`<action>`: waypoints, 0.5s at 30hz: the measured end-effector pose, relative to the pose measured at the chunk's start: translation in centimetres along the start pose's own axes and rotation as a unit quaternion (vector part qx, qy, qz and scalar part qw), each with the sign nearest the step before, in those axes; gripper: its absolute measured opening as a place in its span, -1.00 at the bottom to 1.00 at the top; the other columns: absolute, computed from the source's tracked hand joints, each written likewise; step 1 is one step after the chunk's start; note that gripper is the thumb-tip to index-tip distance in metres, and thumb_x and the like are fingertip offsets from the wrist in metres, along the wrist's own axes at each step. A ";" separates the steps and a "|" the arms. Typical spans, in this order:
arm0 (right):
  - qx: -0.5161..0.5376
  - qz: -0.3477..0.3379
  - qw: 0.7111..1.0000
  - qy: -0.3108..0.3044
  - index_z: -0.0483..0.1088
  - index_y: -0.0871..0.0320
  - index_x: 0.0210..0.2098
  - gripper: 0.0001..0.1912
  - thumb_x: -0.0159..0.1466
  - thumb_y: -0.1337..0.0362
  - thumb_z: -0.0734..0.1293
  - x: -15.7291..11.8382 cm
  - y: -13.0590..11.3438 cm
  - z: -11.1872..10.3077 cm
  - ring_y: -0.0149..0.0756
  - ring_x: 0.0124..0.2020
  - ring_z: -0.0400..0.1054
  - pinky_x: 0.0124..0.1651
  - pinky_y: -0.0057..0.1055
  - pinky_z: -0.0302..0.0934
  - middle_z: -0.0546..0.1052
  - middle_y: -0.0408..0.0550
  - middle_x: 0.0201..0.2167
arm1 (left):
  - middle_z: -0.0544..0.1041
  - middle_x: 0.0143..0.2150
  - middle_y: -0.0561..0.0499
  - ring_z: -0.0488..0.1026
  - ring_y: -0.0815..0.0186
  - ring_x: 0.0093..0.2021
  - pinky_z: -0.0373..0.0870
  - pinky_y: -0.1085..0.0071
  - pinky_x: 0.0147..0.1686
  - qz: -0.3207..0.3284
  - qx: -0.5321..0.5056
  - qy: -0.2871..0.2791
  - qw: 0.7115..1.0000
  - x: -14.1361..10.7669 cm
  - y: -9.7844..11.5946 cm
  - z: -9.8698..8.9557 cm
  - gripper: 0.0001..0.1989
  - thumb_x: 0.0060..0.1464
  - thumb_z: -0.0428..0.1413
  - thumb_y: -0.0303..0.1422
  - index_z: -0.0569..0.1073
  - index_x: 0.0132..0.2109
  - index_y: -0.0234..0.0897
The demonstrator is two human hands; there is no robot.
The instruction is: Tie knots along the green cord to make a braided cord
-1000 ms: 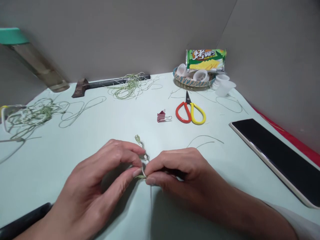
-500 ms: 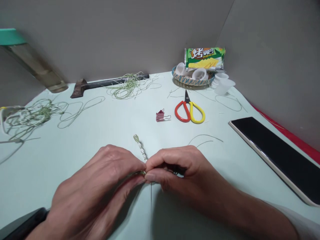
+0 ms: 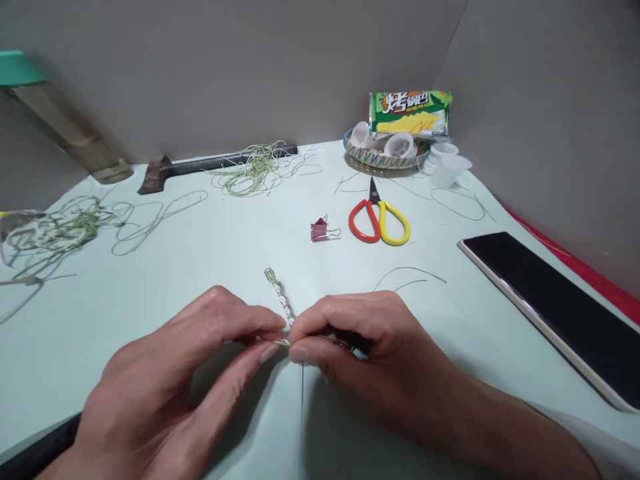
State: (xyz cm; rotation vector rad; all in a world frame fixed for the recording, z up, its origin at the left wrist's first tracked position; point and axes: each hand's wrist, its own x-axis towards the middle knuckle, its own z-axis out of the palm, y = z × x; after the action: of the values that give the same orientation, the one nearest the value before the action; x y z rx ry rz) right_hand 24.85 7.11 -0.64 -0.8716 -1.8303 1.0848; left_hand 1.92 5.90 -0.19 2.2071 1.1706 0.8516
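Left hand (image 3: 170, 373) has backed off a bit since half a sec ago: its fingertips were right up against the other hand's, now there's a small gap b/w them. Right hand (image 3: 370, 340) looks pretty much the same as before, just holding its spot.

Work piece is a braided cord (image 3: 281, 297), white & green, front & center on the pale counter (image 3: 240, 247). Its looped green end points away from the person; the near end goes in under the right hand's thumb + index, which are pinched tight on it. Left hand has thumb and fingers close together w/ some green strands (image 3: 283, 343) b/w them, running across to the right thumb. Can't tell exactly which left finger is pressing, it's partly hidden. Also a thin dark thread (image 3: 302, 393) running from below the right thumb toward the near edge.

Other stuff, FYI: pink binder clip (image 3: 319, 231) just past the cord, scissors (image 3: 382, 223) to its right w/ 1 red & 1 yellow handle, blades pointing away. Phone (image 3: 555, 317) far right, screen dark. At the back, a thread tangle (image 3: 255, 172) lies over the handle of a hatchet-like tool (image 3: 207, 165), plus a basket (image 3: 380, 160) w/ white cups in it & a green snack pack (image 3: 410, 115).
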 end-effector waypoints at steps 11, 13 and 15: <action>-0.040 -0.047 0.998 0.028 0.57 0.20 -0.35 -0.81 0.38 0.46 0.35 -0.2 0.3 0.4 -0.49 -0.43 0.40 -0.30 -0.59 0.24 0.59 -0.18 -0.44 | 0.61 -0.17 0.18 0.62 0.36 -0.18 0.55 0.64 -0.22 0.002 -0.008 -0.033 0.999 0.8 0.1 0.3 -0.85 0.39 0.12 -0.31 0.45 0.04 0.07; -0.034 -0.048 0.998 0.026 0.59 0.22 -0.34 -0.80 0.40 0.45 0.35 -0.3 0.3 0.4 -0.49 -0.42 0.41 -0.30 -0.59 0.24 0.60 -0.15 -0.43 | 0.62 -0.18 0.20 0.62 0.38 -0.19 0.54 0.69 -0.22 -0.006 0.015 -0.017 1.000 1.0 0.0 0.4 -0.91 0.40 0.13 -0.25 0.45 0.01 0.06; -0.027 -0.050 0.998 0.029 0.61 0.26 -0.32 -0.80 0.40 0.46 0.36 -0.3 0.3 0.4 -0.50 -0.44 0.40 -0.32 -0.60 0.23 0.61 -0.13 -0.43 | 0.62 -0.19 0.22 0.61 0.41 -0.21 0.52 0.75 -0.22 -0.015 0.023 -0.006 1.000 1.1 0.0 0.6 -0.92 0.39 0.14 -0.19 0.44 -0.01 0.05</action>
State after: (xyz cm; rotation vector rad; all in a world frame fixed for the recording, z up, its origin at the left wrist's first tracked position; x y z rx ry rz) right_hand 24.66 6.84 -1.15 -0.8255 -1.8412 0.9430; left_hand 2.85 6.73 -0.28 2.2221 1.2266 0.8052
